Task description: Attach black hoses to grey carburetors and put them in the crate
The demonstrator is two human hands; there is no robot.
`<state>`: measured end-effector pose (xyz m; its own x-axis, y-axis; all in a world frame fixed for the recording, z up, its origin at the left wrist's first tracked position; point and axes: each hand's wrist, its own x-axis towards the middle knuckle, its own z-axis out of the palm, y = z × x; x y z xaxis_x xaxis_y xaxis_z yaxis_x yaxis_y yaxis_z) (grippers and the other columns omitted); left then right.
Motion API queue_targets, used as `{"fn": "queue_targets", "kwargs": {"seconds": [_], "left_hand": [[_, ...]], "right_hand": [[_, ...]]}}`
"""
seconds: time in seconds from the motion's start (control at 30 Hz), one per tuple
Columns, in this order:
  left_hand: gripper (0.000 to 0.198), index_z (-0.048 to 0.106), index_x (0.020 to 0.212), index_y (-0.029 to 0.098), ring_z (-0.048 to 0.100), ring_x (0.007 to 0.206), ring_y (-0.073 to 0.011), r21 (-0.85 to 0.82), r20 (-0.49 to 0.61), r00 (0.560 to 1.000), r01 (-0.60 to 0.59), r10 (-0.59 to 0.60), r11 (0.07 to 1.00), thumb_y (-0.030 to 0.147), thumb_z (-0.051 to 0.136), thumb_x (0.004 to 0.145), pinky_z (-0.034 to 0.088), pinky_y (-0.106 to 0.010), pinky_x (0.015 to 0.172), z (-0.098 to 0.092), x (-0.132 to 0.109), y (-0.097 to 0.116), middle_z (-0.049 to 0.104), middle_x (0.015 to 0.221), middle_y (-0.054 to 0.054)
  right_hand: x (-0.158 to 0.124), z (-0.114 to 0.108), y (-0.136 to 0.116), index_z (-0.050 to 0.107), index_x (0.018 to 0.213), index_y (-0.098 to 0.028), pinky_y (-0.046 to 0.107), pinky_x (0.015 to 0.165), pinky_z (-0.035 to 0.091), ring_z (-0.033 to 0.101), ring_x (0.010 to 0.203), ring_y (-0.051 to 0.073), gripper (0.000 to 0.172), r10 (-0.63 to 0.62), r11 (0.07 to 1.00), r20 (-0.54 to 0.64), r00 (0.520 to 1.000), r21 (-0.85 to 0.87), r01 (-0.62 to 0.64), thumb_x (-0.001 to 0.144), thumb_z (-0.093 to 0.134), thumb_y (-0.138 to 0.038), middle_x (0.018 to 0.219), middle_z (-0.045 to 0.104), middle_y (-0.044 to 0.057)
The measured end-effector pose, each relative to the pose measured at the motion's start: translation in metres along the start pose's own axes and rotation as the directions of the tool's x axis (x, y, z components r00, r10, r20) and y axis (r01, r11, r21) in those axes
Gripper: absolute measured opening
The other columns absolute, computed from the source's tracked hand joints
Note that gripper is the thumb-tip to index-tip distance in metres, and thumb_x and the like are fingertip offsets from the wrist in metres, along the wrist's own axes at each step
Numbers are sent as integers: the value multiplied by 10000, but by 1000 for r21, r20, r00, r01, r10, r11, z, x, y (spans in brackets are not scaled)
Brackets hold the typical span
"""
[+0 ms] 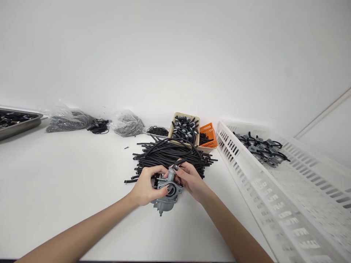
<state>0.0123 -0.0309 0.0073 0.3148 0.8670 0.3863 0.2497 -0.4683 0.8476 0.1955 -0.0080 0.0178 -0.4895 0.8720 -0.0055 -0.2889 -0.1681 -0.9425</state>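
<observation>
Now we have our left hand gripping the grey carburetor near the hose pile, our right hand pinching the black tube atop it, and a crooked push could make our hold slip.

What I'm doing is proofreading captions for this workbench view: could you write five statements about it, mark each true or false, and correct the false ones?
1. The left hand holds a carburetor. True.
2. The right hand pinches a black hose at the carburetor's top. True.
3. The orange basket stands left of the cream bin. False: the orange basket is right of the cream bin.
4. A metal tray sits at the far left. True.
5. The pile of hoses lies inside the white crate. False: the pile of hoses lies on the table, left of the white crate.
</observation>
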Motion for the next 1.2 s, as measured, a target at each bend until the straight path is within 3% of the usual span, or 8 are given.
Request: {"fn": "queue_targets", "kwargs": {"seconds": [0.23,0.57,0.97,1.2], "left_hand": [[212,546,729,180,521,689,-166,-5,4,1000,5,-5,1000,367,625,665,424,-284,683,0,1,-2,636,728,-17],[212,538,731,184,556,716,-186,16,32,999,14,-15,1000,369,612,657,442,-296,694,0,1,-1,673,754,-27],[208,501,702,186,439,642,-136,-15,47,999,-1,1,1000,339,629,645,368,-260,630,0,2,2,582,666,20],[212,504,708,189,531,671,-168,-43,55,998,3,0,999,348,634,655,413,-277,650,0,0,1,652,709,-11]], "right_hand": [[2,-4,5,663,927,-189,235,532,286,390,532,82,397,-67,996,48,997,-49,69,769,765,-538,658,600,-21],[2,-5,3,663,917,-191,235,506,269,382,509,81,400,-83,989,63,995,-121,91,789,733,-563,644,605,-15],[1,-8,0,654,907,-192,221,466,303,431,469,74,385,-76,989,131,988,-113,91,814,707,-562,672,647,0],[2,-8,-2,677,921,-177,225,462,326,438,460,68,417,-89,979,130,988,-171,111,803,711,-576,673,645,-7]]}}
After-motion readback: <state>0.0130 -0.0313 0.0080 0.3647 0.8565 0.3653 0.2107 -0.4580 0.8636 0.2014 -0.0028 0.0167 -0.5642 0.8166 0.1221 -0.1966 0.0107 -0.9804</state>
